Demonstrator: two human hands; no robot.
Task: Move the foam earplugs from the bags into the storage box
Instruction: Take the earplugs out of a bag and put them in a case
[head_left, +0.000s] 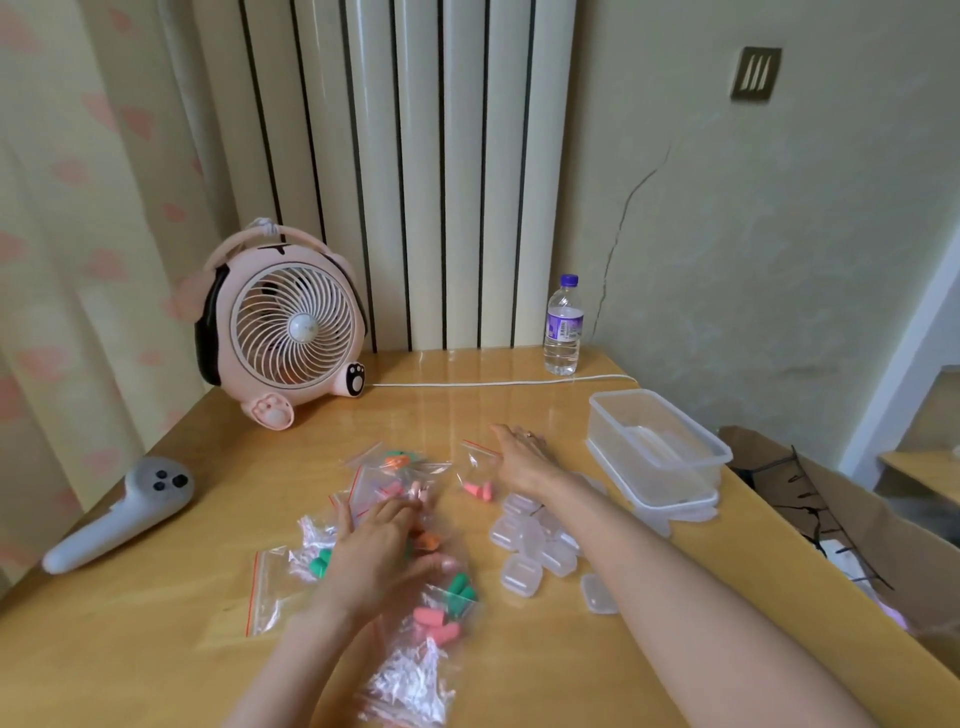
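Note:
Several clear zip bags of foam earplugs (400, 483) lie in a loose pile at the middle of the wooden table (156, 649), holding pink, orange and green plugs. My left hand (374, 556) rests flat on the pile with fingers spread. A small bag with pink earplugs (477, 478) lies apart to the right. My right hand (522, 457) reaches past it, fingers stretched out, touching that bag's edge. The clear storage box (657, 441) stands empty at the right, on its lid.
Several small clear plastic cases (540, 545) are heaped between the bags and the box. A pink fan (283, 332), its white cable (493, 383) and a water bottle (563, 325) stand at the back. A grey controller (119, 512) lies left. The table edge drops off right.

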